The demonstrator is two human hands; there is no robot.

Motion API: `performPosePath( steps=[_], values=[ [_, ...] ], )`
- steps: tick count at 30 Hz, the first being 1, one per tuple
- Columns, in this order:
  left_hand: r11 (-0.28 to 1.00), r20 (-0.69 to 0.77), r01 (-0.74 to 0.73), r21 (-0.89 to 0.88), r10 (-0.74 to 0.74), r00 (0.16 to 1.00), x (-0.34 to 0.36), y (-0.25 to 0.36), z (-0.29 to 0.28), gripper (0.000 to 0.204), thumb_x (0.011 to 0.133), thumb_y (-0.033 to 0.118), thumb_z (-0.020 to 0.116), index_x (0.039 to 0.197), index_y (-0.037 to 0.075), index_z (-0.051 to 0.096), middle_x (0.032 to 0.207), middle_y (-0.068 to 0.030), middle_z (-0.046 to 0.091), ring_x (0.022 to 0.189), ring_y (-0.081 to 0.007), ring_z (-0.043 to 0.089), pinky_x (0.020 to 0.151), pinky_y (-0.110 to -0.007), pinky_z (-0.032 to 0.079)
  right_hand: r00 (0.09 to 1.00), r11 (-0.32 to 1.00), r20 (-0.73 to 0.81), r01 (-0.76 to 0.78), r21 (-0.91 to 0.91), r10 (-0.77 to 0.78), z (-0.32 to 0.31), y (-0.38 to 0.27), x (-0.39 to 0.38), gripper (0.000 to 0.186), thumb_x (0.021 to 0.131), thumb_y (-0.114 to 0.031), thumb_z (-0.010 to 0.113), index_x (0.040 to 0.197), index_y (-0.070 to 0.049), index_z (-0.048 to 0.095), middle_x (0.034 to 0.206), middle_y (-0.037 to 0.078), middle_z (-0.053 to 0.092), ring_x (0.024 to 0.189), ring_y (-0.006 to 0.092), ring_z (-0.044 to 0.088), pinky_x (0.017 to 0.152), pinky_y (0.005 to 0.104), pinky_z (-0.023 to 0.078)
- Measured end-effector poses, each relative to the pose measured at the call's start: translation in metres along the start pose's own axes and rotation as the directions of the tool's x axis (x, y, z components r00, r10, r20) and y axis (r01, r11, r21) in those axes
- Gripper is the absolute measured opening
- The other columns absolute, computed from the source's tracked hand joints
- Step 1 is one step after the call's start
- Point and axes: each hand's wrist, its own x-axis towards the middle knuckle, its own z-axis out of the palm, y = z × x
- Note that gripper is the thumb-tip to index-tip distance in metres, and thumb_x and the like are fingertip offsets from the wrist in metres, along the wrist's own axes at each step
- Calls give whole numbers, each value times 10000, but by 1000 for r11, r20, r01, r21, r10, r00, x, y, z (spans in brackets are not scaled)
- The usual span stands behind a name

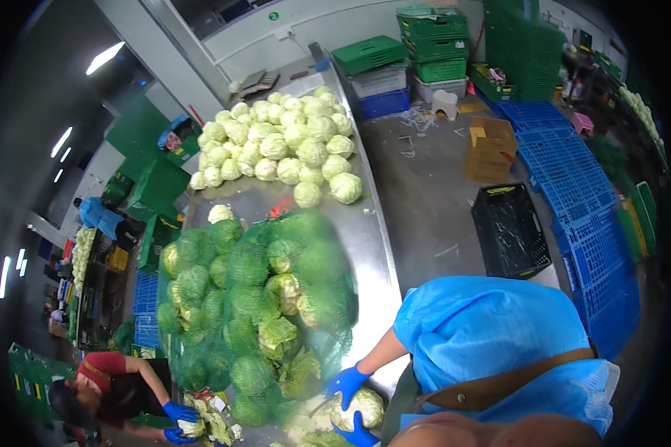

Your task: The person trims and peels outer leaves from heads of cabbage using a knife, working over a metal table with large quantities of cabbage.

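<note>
My right hand, in a blue glove, grips the upper left of a pale cabbage at the bottom centre. My left hand, also gloved, holds the same cabbage from below. Beside them, loose trimmed leaves lie on the steel table, with a thin dark object I cannot make out. Large green mesh sacks of cabbages take up the near table, just beyond my hands.
A co-worker in red at left holds a cabbage with gloved hands. A person in blue stands farther back. Bare cabbages heap at the table's far end. To the right are a black crate, cardboard box and blue pallets.
</note>
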Motion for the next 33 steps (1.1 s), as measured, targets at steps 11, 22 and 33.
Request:
performPosePath(
  steps=[11, 22, 33],
  values=[
    [997, -42, 2, 74, 1, 999, -10, 16, -1, 1002, 699, 184, 880, 1495, 24, 293, 1276, -215, 562, 1156, -276, 546, 1034, -399, 429, 990, 983, 75, 106, 153, -118, -6, 27, 6, 501, 901, -440, 668, 1165, -18, 621, 1150, 193, 642, 1066, 299, 592, 900, 415, 459],
    [996, -50, -14, 83, 18, 999, -12, 32, 7, 1060, 667, 237, 897, 1499, 23, 276, 1294, -226, 543, 1191, -294, 523, 1053, -407, 406, 999, 993, -39, 0, -114, -5, 0, 39, 2, 502, 903, -403, 601, 1262, -54, 565, 1144, 217, 636, 1050, 397, 600, 884, 457, 482],
    [995, -137, 1, 104, 13, 990, 0, 14, 14, 909, 760, 280, 819, 1479, 28, 324, 1439, -205, 434, 1282, -334, 457, 1079, -445, 379, 974, 935, 90, -170, -310, 207, -18, 38, 37, 531, 835, -396, 603, 1256, -73, 599, 1181, 196, 645, 1096, 366, 612, 918, 445, 492]
  ],
)
